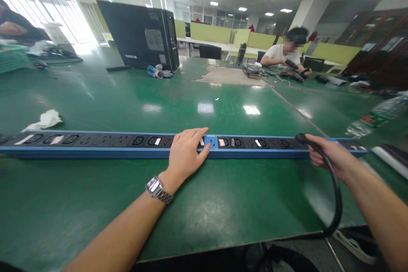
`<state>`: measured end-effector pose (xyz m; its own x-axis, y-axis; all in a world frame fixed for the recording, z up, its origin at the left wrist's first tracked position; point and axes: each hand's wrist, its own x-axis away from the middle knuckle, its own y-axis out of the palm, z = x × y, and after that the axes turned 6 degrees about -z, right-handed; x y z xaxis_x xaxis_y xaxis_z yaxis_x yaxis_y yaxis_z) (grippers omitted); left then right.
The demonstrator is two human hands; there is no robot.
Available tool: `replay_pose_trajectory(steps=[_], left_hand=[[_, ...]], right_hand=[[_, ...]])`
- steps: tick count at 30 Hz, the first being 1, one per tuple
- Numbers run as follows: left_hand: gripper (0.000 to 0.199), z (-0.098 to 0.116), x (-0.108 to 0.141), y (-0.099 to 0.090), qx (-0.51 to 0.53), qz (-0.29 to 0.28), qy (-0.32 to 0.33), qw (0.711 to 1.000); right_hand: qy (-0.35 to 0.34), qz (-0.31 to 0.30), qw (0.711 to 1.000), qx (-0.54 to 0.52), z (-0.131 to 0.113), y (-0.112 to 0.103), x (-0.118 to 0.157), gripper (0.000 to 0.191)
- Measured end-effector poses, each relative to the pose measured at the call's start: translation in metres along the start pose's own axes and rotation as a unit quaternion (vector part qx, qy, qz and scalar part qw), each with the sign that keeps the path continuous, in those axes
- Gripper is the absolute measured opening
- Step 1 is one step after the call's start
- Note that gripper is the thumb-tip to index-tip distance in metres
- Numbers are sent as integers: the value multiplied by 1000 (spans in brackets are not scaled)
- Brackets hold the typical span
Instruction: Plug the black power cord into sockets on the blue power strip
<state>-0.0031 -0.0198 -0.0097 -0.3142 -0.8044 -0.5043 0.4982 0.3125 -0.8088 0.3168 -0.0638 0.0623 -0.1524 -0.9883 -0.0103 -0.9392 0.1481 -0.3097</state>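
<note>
While the left hand (188,148) lies unclenched across the middle of the blue power strip (159,153), its thumb beside the pale blue socket (211,142), the right hand (327,153) grasps a black plug (300,138) at the strip's right-hand stretch. Key relation: plug above or against the socket face, near the right end; contact cannot be told. The strip lies on the green table (242,204), straight ahead of the person, long axis left to right, sockets facing up. Left hand plainly touches it; right hand is the nearer to its right end. Plug head lies to the left of the right-hand fingers; its contact side is hidden, so exact pointing is unclear. From it the black cord (338,195) loops down toward the near table edge.
</note>
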Motion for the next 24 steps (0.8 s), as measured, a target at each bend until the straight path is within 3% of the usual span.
replay_pose_trajectory(steps=[4,6,8,9,11,13,15,19,24], left_hand=[[61,35,4,-3,44,16,103,994],[54,49,6,-10,34,6,182,983],[41,45,7,-21,15,43,198,979],[36,36,8,-28,6,79,169,982],[33,3,11,-42,-14,160,41,986],[37,-35,18,-53,-13,155,-58,986],[43,-65,26,-59,21,118,-99,988],[38,-83,35,-58,39,36,-68,996],[39,-80,27,-65,39,-4,-39,998]], right_hand=[[-5,-120,993,4,-20,50,27,38],[-10,-221,975,15,-32,73,40,34],[-26,-281,959,12,-40,86,47,32],[-37,-270,962,1,-40,89,47,33],[-50,-185,981,-28,-29,88,44,38],[-27,-104,993,-43,-5,86,38,42],[17,-81,996,-39,25,86,33,44],[33,-61,997,-26,64,92,32,45],[-4,-54,998,20,65,95,38,44]])
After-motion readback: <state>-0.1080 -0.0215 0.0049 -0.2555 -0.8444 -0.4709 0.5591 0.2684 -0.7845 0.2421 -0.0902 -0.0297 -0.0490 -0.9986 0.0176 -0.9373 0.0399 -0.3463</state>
